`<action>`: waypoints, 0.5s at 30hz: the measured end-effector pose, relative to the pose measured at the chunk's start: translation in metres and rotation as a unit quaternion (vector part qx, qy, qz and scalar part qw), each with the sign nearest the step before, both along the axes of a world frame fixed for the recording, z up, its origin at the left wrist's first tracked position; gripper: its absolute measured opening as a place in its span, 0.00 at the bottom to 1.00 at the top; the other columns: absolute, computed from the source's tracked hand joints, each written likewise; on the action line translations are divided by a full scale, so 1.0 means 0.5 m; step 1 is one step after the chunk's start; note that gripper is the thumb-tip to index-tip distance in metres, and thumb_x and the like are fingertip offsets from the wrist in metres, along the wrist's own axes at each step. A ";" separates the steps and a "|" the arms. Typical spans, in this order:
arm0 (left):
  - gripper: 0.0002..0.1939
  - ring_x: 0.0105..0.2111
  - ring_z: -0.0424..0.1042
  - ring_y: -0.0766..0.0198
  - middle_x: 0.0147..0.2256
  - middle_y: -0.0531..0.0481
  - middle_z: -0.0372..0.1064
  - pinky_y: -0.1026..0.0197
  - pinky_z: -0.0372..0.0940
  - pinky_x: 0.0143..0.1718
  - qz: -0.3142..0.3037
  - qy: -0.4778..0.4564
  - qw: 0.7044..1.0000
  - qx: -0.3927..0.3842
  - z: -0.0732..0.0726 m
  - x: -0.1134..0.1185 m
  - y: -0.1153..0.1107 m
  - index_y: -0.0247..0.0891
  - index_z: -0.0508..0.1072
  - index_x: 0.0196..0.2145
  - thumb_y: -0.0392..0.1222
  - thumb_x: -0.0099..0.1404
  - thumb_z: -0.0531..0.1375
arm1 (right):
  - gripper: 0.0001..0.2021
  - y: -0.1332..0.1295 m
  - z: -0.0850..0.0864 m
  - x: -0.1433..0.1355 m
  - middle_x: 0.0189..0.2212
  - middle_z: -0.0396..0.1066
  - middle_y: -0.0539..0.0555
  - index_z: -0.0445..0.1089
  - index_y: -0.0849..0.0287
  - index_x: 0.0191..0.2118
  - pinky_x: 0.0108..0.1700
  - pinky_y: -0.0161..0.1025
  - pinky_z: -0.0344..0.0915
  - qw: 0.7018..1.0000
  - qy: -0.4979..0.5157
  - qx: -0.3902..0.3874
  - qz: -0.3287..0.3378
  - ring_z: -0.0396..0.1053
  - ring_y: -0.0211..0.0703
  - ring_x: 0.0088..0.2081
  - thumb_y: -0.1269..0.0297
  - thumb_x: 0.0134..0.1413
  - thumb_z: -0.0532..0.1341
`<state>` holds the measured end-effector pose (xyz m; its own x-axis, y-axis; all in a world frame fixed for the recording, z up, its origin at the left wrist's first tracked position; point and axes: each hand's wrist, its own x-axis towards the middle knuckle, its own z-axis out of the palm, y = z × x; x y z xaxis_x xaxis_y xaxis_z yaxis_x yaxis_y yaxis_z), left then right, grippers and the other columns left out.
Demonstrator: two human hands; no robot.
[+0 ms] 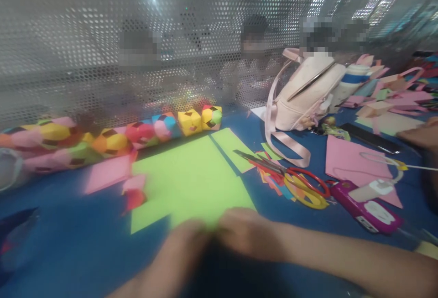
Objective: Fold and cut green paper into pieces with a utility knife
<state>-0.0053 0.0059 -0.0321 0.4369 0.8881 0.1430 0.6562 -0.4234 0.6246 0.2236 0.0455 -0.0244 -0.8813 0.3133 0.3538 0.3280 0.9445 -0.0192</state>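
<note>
Bright green paper [200, 165] lies on the blue tabletop, with sheets overlapping at different angles. At its near edge my left hand [191, 238] is closed on the paper, blurred by motion. Right beside it, my right hand [244, 232] is curled closed on the same edge, knuckles up. The fingertips of both hands are hidden. A narrower green piece [232, 148] lies just beyond, to the right. Scissors with red handles [310, 181] rest near a yellow-handled pair [304, 193], on top of small coloured paper scraps [273, 180].
Folded paper balls [140, 134] line the back left, near pink paper [108, 174]. A pale pink bag [306, 95] with a strap stands at the back. To the right are a purple device [366, 209], a pink sheet [345, 159], a phone [369, 137] and another person's hand [419, 133].
</note>
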 end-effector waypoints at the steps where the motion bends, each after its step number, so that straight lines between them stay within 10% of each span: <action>1: 0.16 0.26 0.61 0.66 0.27 0.53 0.65 0.66 0.62 0.28 -0.006 0.006 1.000 0.011 0.003 -0.002 -0.002 0.40 0.69 0.31 0.44 0.73 0.48 | 0.07 -0.001 0.001 0.003 0.28 0.62 0.50 0.63 0.58 0.29 0.30 0.39 0.50 1.000 -0.009 0.007 0.005 0.54 0.40 0.29 0.75 0.56 0.59; 15: 0.16 0.25 0.71 0.68 0.29 0.53 0.70 0.69 0.67 0.27 -0.094 0.142 0.979 0.116 0.054 -0.077 -0.012 0.43 0.71 0.40 0.30 0.68 0.45 | 0.10 -0.020 0.026 0.093 0.28 0.63 0.49 0.63 0.59 0.29 0.31 0.37 0.50 0.989 -0.020 -0.107 -0.102 0.56 0.38 0.30 0.80 0.58 0.54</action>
